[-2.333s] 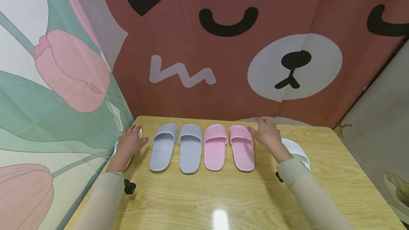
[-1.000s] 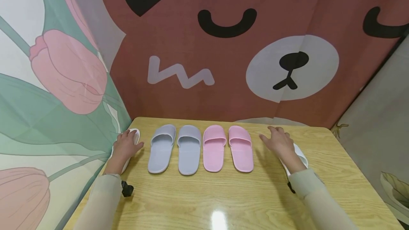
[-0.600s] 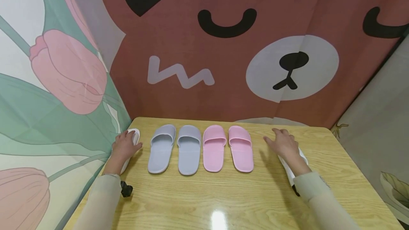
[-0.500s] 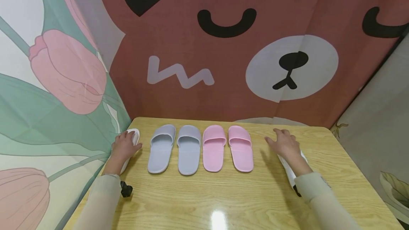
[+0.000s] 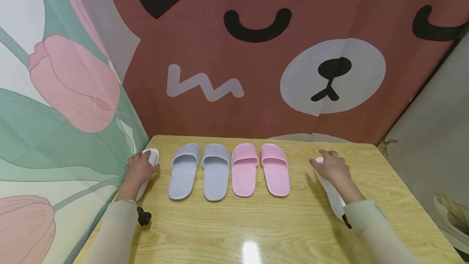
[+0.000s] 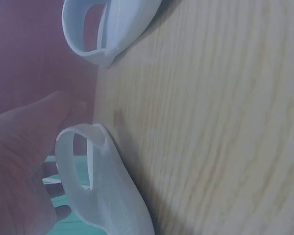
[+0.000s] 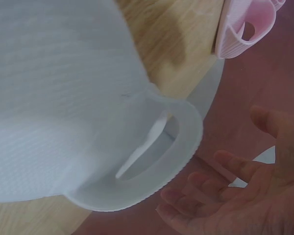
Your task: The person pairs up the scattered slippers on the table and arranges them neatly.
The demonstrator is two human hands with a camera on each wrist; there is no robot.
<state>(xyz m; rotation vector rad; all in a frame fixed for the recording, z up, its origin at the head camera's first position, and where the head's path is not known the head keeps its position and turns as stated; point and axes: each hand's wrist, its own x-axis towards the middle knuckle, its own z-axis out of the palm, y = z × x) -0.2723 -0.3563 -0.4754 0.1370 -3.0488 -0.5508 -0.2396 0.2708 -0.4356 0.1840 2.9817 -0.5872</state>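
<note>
In the head view, my left hand (image 5: 138,170) is over a white slipper (image 5: 143,188) at the table's left edge. The left wrist view shows its fingers loosely extended beside the slipper's strap (image 6: 81,205), holding nothing. My right hand (image 5: 334,169) hovers above another white slipper (image 5: 331,194) on the right, covering its strap in the head view. From the right wrist, the right hand (image 7: 245,191) has spread, relaxed fingers apart from that slipper's strap (image 7: 183,142). Between the hands lie two grey slippers (image 5: 183,180) (image 5: 216,182) and two pink slippers (image 5: 244,180) (image 5: 276,180).
The slippers stand in a row along the back of a wooden table (image 5: 205,231). Behind it hangs a reddish-brown bear-print cloth (image 5: 205,117). A tulip-print cloth (image 5: 80,150) borders the left side and a grey cloth (image 5: 432,133) the right.
My right hand has moved rightward from beside the right pink slipper to above the white slipper, uncovering its sole. My left hand has drifted slightly left. The slippers lie in the same places.
</note>
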